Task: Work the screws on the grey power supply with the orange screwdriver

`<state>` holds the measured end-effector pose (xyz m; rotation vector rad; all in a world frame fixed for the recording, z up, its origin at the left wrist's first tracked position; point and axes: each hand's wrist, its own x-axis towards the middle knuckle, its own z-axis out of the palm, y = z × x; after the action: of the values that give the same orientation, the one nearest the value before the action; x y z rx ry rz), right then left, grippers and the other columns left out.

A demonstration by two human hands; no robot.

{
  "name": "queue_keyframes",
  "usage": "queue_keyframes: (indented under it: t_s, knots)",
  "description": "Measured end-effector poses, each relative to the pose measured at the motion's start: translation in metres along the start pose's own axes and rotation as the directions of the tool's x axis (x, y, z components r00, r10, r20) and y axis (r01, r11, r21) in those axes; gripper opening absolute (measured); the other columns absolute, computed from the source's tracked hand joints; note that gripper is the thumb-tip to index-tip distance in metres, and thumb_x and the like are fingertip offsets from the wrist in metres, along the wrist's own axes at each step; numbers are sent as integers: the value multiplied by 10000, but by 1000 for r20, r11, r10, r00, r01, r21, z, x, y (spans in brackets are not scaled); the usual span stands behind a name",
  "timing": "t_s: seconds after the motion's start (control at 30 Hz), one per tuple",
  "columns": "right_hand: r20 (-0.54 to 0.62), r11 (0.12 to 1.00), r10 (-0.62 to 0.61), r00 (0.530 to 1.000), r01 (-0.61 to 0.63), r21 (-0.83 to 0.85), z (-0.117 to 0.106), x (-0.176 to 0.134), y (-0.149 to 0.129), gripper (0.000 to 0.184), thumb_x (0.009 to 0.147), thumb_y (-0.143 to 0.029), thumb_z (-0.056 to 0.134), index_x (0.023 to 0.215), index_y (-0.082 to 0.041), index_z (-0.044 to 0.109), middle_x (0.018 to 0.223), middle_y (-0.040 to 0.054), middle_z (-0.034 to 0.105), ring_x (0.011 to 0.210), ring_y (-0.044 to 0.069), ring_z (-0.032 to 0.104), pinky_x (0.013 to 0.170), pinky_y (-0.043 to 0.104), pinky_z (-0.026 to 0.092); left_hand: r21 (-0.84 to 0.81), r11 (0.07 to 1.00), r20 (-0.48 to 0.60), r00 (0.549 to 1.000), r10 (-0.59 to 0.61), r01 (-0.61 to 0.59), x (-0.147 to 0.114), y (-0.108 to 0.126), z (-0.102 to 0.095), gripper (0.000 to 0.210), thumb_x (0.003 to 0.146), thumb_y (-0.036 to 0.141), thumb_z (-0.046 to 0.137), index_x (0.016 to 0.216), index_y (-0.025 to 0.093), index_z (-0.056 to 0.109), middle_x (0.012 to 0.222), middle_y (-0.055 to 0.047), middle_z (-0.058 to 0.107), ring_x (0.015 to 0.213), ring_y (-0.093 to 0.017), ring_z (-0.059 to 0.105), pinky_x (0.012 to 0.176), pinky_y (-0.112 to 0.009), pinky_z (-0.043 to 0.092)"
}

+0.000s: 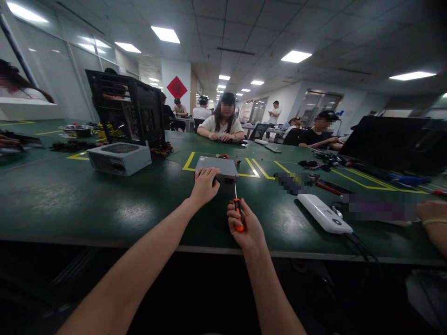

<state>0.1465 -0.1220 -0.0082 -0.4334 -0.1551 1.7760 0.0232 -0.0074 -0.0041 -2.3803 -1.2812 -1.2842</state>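
Note:
A grey computer power supply (220,164) lies on the green table in front of me. My left hand (206,182) grips its near left side, fingers over the top and the thumb at the front face. In my right hand (246,223) is a screwdriver (238,214) with an orange and black handle, the fingers closed around it. Its thin shaft points up and away from me, with the tip at the near right corner of the power supply. Whether the tip sits in a screw is too small to tell.
Left stand a second power supply (119,158), a black computer case (129,109) and a metal bowl (77,130). A white device (324,214) with cables lies right, near cables and tools. A black panel (394,142) stands farther right. A person (223,123) sits opposite.

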Motion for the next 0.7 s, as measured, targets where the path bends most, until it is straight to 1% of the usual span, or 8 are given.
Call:
queue_keyframes:
  t_s: [0.1, 0.17, 0.23, 0.3, 0.43, 0.53, 0.63, 0.7]
  knots:
    - [-37, 999, -23, 999, 24, 28, 1, -1, 0, 169, 924, -191, 355, 803, -156, 467, 654, -30, 464, 408, -1, 383, 289, 54, 275, 3, 1000, -13, 1000, 10, -10, 0, -1, 1, 298, 773, 132, 439, 1033, 228, 547, 1170, -15, 590, 1139, -177, 482, 1058, -364, 228]
    - [-29, 999, 3, 1000, -1, 46, 1, -2, 0, 186, 936, -210, 328, 853, -145, 482, 662, -25, 471, 434, 3, 416, 318, 53, 329, 3, 1000, -15, 1000, 11, -11, 0, -1, 1, 294, 774, 131, 439, 1029, 227, 547, 1170, -15, 590, 1136, -178, 484, 1052, -362, 237]
    - [5, 999, 33, 999, -33, 41, 1, -3, -1, 239, 950, -237, 288, 925, -120, 495, 664, -18, 476, 451, 7, 437, 344, 58, 367, 4, 1000, -13, 1000, 8, -8, 0, -1, 1, 293, 776, 129, 436, 1029, 227, 546, 1168, -15, 592, 1138, -180, 483, 1049, -363, 240]
    - [30, 999, 36, 999, -36, 26, 1, -3, -2, 273, 956, -252, 266, 954, -108, 498, 660, -16, 472, 447, 9, 431, 329, 59, 350, 4, 1000, -7, 1000, 2, -2, 0, -1, 1, 298, 779, 125, 429, 1034, 229, 545, 1172, -14, 591, 1146, -181, 479, 1051, -366, 236]
    - [-1, 999, 11, 1000, -11, 38, -1, -2, -2, 213, 943, -252, 327, 845, -134, 475, 676, -17, 470, 428, 0, 400, 282, 52, 271, 4, 1000, 5, 1000, -1, 1, 0, 0, 0, 306, 778, 121, 431, 1042, 227, 545, 1184, -12, 587, 1149, -176, 477, 1054, -361, 232]
    - [0, 998, 16, 1000, -16, 57, -1, -2, -2, 209, 945, -228, 323, 835, -128, 470, 689, -14, 475, 437, -7, 409, 305, 46, 301, 0, 1000, 8, 1000, 8, -8, 0, 0, -1, 307, 779, 120, 434, 1046, 221, 546, 1183, -15, 587, 1141, -176, 482, 1052, -358, 234]
    - [32, 997, 49, 998, -51, 53, -1, -3, -2, 269, 959, -255, 269, 926, -108, 492, 677, -18, 467, 450, 0, 427, 337, 55, 353, -3, 1000, 5, 1000, 12, -12, 0, -1, 0, 307, 780, 116, 431, 1046, 220, 545, 1185, -18, 586, 1138, -179, 484, 1048, -364, 234]
    - [43, 997, 54, 998, -56, 47, 0, -2, -2, 289, 962, -266, 251, 967, -109, 494, 657, -31, 448, 431, 3, 407, 318, 63, 337, -4, 1000, -7, 1000, 13, -13, 0, -2, 2, 307, 773, 108, 437, 1038, 221, 544, 1170, -17, 593, 1134, -180, 487, 1042, -364, 241]
